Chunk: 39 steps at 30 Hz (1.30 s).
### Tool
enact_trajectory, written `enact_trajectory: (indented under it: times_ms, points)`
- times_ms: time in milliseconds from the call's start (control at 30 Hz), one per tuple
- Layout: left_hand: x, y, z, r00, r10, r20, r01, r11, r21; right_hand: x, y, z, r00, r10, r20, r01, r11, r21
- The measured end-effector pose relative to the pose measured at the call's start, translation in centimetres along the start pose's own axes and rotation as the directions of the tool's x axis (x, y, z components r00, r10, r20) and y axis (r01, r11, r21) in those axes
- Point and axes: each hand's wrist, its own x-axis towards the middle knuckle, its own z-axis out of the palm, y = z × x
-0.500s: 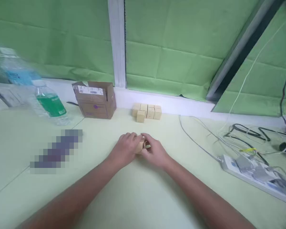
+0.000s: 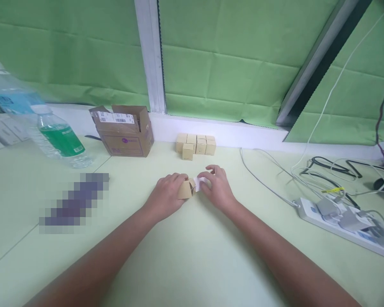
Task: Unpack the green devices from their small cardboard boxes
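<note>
My left hand (image 2: pixel 167 197) is closed around a small brown cardboard box (image 2: pixel 184 191), which lies on its side on the table with its open end and flaps facing right. At that opening, my right hand (image 2: pixel 218 186) pinches a small white piece (image 2: pixel 197 183), perhaps paper, between thumb and finger. The white piece reaches into or against the box mouth; how much of it is inside is hidden. Behind the hands, several similar small boxes (image 2: pixel 201 145) stand grouped together near the wall, one of them set in front.
A larger cardboard box (image 2: pixel 124 136) with raised flaps stands at the back left. Beside it are two water bottles (image 2: pixel 62 138). On the right lie a power strip (image 2: pixel 342 230) with plugs and tangled cables (image 2: pixel 326 172). A blurred-out dark patch (image 2: pixel 77 200) covers something on the left.
My right hand has moved slightly right and up from the small box, and the white piece now shows between its fingers and the opening. My left hand still holds the box.
</note>
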Motion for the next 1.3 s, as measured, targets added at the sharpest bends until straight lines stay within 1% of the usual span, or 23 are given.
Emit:
enact_trajectory:
  times_ms: [33, 100, 167, 233, 267, 300, 367, 433, 500, 567, 633, 667, 733, 800, 867, 933, 967, 1033, 1133, 1200, 1233, 1300]
  points:
    - [0.0, 0.1, 0.0, 1.000, -0.003, 0.001, 0.003, 1.000, -0.001, 0.0, -0.1, -0.1, 1.000, -0.007, 0.016, 0.008, 1.000, -0.031]
    - [-0.1, 0.2, 0.0, 1.000, 0.007, 0.004, -0.007, 1.000, -0.006, -0.2, -0.5, -0.1, 0.994, -0.021, 0.110, 0.020, 1.000, 0.003]
    - [-0.2, 0.2, -0.2, 1.000, 0.022, -0.008, -0.022, 1.000, -0.010, -0.3, -1.1, 0.1, 0.983, -0.015, 0.185, -0.012, 0.989, 0.148]
    - [-0.2, 0.2, -0.7, 0.999, 0.034, -0.038, -0.035, 0.999, -0.014, -0.4, -1.4, 0.5, 0.976, 0.048, 0.214, -0.123, 0.928, 0.353]
    - [-0.2, 0.2, -0.9, 0.997, 0.042, -0.058, -0.044, 0.999, -0.021, -0.4, -1.5, 0.7, 0.967, 0.106, 0.231, -0.204, 0.867, 0.456]
    - [-0.2, 0.2, -1.3, 0.996, 0.055, -0.077, -0.058, 0.998, -0.038, -0.3, -1.5, 0.9, 0.951, 0.171, 0.257, -0.289, 0.785, 0.548]
    - [-0.1, 0.3, -2.1, 0.992, 0.082, -0.100, -0.093, 0.990, -0.108, 0.0, -1.5, 1.2, 0.903, 0.275, 0.330, -0.429, 0.592, 0.682]
    - [0.1, 0.6, -3.0, 0.991, 0.070, -0.116, -0.094, 0.970, -0.222, 0.2, -1.4, 1.3, 0.854, 0.319, 0.411, -0.513, 0.390, 0.765]
    - [0.2, 0.9, -3.7, 0.992, -0.004, -0.128, -0.040, 0.940, -0.338, 0.2, -1.6, 1.2, 0.808, 0.315, 0.498, -0.570, 0.204, 0.796]
    - [0.4, 1.0, -4.1, 0.984, -0.102, -0.144, 0.029, 0.900, -0.435, 0.1, -1.9, 1.2, 0.753, 0.287, 0.591, -0.626, 0.038, 0.779]
    - [0.6, 0.8, -4.1, 0.965, -0.201, -0.166, 0.084, 0.842, -0.533, -0.1, -2.4, 1.2, 0.703, 0.244, 0.668, -0.670, -0.085, 0.737]
    - [0.7, 0.7, -4.1, 0.949, -0.258, -0.178, 0.108, 0.802, -0.588, -0.2, -2.6, 1.2, 0.687, 0.224, 0.691, -0.684, -0.123, 0.719]
    - [0.9, 0.3, -3.9, 0.912, -0.367, -0.181, 0.142, 0.699, -0.700, -0.4, -3.1, 1.2, 0.672, 0.197, 0.713, -0.696, -0.158, 0.700]
    - [1.1, 0.1, -3.7, 0.891, -0.427, -0.155, 0.151, 0.600, -0.785, -0.6, -3.4, 1.2, 0.664, 0.194, 0.722, -0.701, -0.174, 0.692]
    - [1.3, 0.1, -3.7, 0.884, -0.450, -0.125, 0.156, 0.536, -0.829, -0.7, -3.7, 1.2, 0.651, 0.186, 0.736, -0.712, -0.189, 0.676]
    - [1.4, 0.1, -3.5, 0.860, -0.501, -0.101, 0.186, 0.491, -0.851, -0.9, -3.9, 1.3, 0.637, 0.180, 0.750, -0.724, -0.196, 0.662]
    - [1.4, 0.0, -3.3, 0.840, -0.536, -0.086, 0.205, 0.460, -0.864, -0.9, -4.0, 1.3, 0.632, 0.185, 0.752, -0.726, -0.197, 0.659]
    - [1.6, -0.5, -2.7, 0.801, -0.598, -0.041, 0.225, 0.363, -0.904, -0.9, -3.9, 1.3, 0.631, 0.212, 0.746, -0.720, -0.198, 0.665]
    - [1.8, -1.9, -1.7, 0.770, -0.638, 0.025, 0.190, 0.192, -0.963, -0.7, -3.4, 1.2, 0.632, 0.271, 0.727, -0.706, -0.187, 0.683]
    - [2.0, -3.0, -1.2, 0.743, -0.666, 0.060, 0.179, 0.113, -0.977, -0.3, -2.9, 0.9, 0.643, 0.321, 0.695, -0.699, -0.126, 0.704]
    - [2.0, -3.6, -1.0, 0.729, -0.680, 0.076, 0.185, 0.090, -0.979, -0.1, -2.6, 0.7, 0.661, 0.350, 0.664, -0.690, -0.066, 0.721]
    - [2.1, -4.5, -1.0, 0.714, -0.694, 0.093, 0.194, 0.068, -0.979, 0.3, -2.0, 0.2, 0.714, 0.402, 0.573, -0.656, 0.095, 0.749]
